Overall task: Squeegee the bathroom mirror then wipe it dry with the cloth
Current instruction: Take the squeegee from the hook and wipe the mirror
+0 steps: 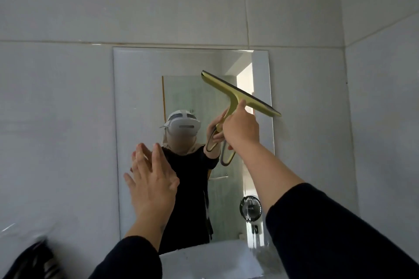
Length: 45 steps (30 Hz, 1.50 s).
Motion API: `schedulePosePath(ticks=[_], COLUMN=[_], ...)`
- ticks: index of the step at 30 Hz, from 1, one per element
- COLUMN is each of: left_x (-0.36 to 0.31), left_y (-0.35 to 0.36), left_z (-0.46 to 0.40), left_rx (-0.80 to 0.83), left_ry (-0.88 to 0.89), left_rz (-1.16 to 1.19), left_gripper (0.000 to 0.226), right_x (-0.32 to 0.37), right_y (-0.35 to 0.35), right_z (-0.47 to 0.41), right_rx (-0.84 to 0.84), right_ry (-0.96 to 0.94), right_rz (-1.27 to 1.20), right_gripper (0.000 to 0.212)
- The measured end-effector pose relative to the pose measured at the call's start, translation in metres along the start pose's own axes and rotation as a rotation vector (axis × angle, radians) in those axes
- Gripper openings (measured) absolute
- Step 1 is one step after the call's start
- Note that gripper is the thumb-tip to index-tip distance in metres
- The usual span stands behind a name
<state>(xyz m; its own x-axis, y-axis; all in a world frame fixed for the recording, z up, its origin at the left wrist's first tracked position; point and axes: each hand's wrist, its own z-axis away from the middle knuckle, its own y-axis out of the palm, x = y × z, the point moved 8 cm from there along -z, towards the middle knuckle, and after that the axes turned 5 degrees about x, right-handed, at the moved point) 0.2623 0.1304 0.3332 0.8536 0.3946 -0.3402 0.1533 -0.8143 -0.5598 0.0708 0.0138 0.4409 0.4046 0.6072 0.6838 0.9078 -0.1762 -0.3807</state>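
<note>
A rectangular mirror (140, 88) hangs on the grey tiled wall. My right hand (241, 128) grips the handle of a yellow-green squeegee (240, 94), whose blade slants from upper left to lower right over the mirror's right half. My left hand (152, 176) is flat, fingers apart, against or just in front of the mirror's lower left part, holding nothing. The mirror reflects a person in dark clothes wearing a white headset. No cloth is clearly visible.
A white sink edge (210, 258) lies below the mirror. A dark blurred object (34, 260) sits at the bottom left. A small black fan (250, 208) shows in the reflection at the mirror's lower right. Tiled walls meet in a corner at the right.
</note>
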Motion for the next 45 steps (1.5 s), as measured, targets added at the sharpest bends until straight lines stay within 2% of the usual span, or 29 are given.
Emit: schedulePosePath(ticks=[5, 10, 19, 22, 27, 29, 35, 45], left_x=[0.038, 0.044, 0.044, 0.046, 0.046, 0.044, 0.031, -0.014], left_y=[0.001, 0.012, 0.01, 0.009, 0.008, 0.007, 0.018, 0.028], left_z=[0.011, 0.018, 0.018, 0.018, 0.019, 0.023, 0.037, 0.038], left_rx=[0.056, 0.112, 0.135, 0.155, 0.174, 0.172, 0.2, 0.204], left_ry=[-0.053, -0.012, -0.013, -0.01, -0.016, -0.047, -0.159, -0.043], left_rz=[-0.085, -0.041, 0.008, -0.008, -0.05, -0.067, -0.081, -0.037], left_gripper=[0.103, 0.105, 0.1, 0.1, 0.097, 0.096, 0.098, 0.102], right_x=[0.026, 0.06, 0.118, 0.122, 0.119, 0.115, 0.097, 0.045], right_y=[0.032, 0.054, 0.097, 0.103, 0.097, 0.086, 0.053, 0.008], right_z=[0.017, 0.034, 0.069, 0.073, 0.075, 0.073, 0.059, 0.039], right_rx=[0.007, 0.042, 0.154, 0.145, 0.121, 0.088, 0.076, 0.045], right_ry=[-0.019, -0.115, -0.38, -0.448, -0.606, -0.637, -0.629, -0.519], right_rz=[-0.123, -0.068, 0.169, 0.243, 0.548, 0.601, 0.703, 0.809], right_gripper=[0.058, 0.059, 0.062, 0.062, 0.062, 0.061, 0.059, 0.061])
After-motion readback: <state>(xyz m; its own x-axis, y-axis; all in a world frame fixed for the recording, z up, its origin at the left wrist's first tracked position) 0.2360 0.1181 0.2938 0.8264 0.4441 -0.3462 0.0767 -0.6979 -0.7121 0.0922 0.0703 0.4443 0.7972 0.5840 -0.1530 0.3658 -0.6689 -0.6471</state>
